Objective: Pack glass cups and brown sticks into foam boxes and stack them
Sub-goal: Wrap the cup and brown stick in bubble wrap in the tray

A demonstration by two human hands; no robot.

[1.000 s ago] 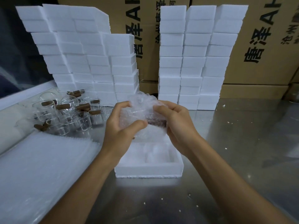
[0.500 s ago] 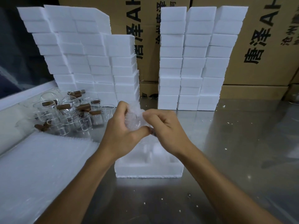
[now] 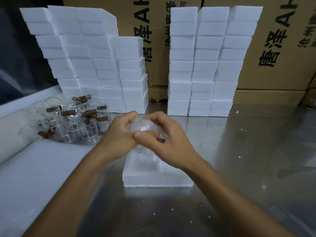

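Your left hand (image 3: 119, 134) and right hand (image 3: 164, 142) are both curled around a bundle of bubble wrap (image 3: 143, 128), pinching it between them just above the open foam box (image 3: 158, 178) that sits near the middle of the table (image 3: 239, 151). Something clear shows through the wrap, most likely a cup, but the plastic hides whether a stick is in there too. The risk from here is the wrap springing loose as you lower it: if either thumb lets go early, the bundle could unfold and refuse to seat in the box's recess. Press too hard to force it down and the thin foam dividers may crumble, or the glass may crack. Mind your left elbow as well; the loose glass cups (image 3: 71, 124) with their brown sticks (image 3: 68, 112) crowd the table's left edge, beside the sheets of wrap (image 3: 34, 177), and a careless sweep would knock them. The stacked foam boxes (image 3: 95, 65) along the back edge look slightly uneven, so adding to them carelessly could tip a column.
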